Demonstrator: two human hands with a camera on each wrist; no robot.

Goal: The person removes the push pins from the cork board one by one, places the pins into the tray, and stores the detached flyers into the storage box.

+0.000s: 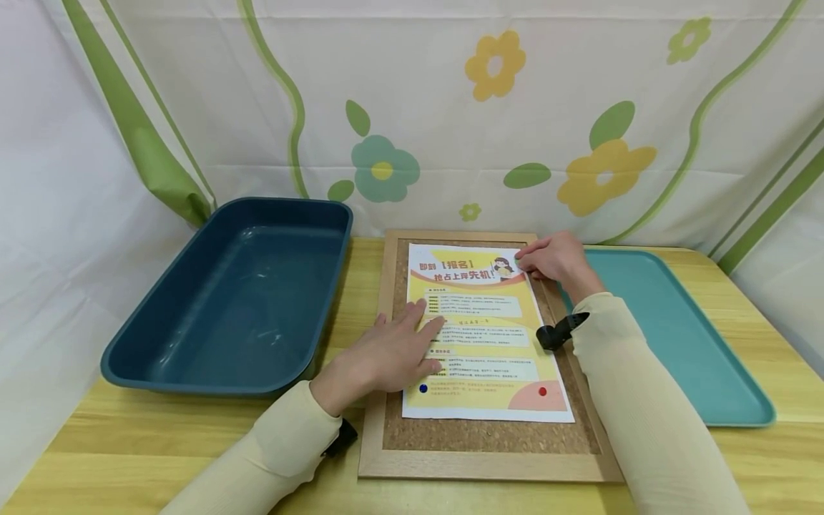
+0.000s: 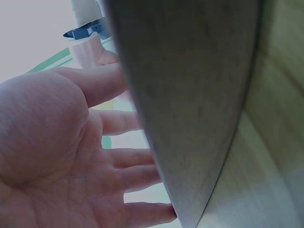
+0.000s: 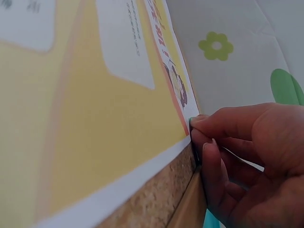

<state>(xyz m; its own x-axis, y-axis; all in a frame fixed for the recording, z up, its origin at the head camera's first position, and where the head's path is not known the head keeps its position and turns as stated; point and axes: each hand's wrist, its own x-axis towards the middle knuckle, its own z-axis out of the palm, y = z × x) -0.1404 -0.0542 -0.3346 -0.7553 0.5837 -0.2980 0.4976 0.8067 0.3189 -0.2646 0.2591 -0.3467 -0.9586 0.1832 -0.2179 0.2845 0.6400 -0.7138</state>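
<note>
A yellow and white printed poster [image 1: 476, 336] lies on a wood-framed cork board [image 1: 489, 438]. A blue pushpin [image 1: 423, 388] sits at its lower left corner and a red pushpin [image 1: 543, 391] at its lower right. My left hand [image 1: 402, 347] rests on the poster's left side, fingers spread; the left wrist view shows its palm beside the board's wooden edge [image 2: 190, 95]. At the poster's upper right corner, my right hand [image 1: 555, 263] pinches a small green pushpin [image 3: 191, 121], mostly hidden by the thumb and fingertips.
Left of the board stands a deep dark blue basin [image 1: 257, 293]. A flat teal tray [image 1: 676, 336] lies on the right, partly behind my right forearm. The wooden table [image 1: 84, 450] meets a flower-patterned curtain [image 1: 438, 121] at the back.
</note>
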